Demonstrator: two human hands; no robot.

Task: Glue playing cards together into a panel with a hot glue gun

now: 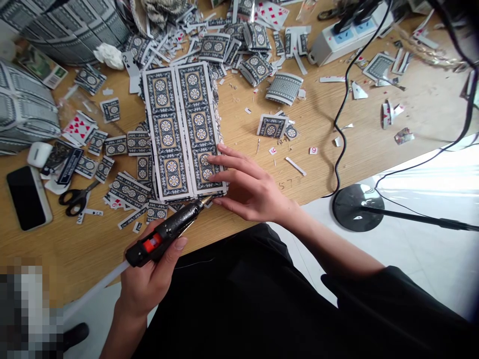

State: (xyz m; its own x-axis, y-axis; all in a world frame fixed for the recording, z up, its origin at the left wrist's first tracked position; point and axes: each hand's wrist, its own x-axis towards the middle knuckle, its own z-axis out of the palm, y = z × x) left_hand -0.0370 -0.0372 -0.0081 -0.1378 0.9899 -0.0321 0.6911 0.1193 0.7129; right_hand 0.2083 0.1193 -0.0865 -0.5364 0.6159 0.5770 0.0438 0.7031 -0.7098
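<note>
My left hand [144, 281] is closed around a black hot glue gun [164, 234], with a white glue stick [95, 286] coming out of its back end. The metal nozzle points at the lower right corner of a flat panel of playing cards [182, 127], two columns of patterned card backs edged in white. At that same corner, my right hand [250, 187] grips the panel, fingers spread over its top and right edge, thumb by the bottom edge near the nozzle. Whether the thumb goes underneath is hidden.
Folded cards [213, 47] and scraps lie heaped behind the panel. Scissors [78, 198], a phone [29, 197] and a white earbud case [39, 154] are at left. Large card-built pieces [24, 107] stand behind. A power strip [348, 37] with black cables [346, 85] is at right.
</note>
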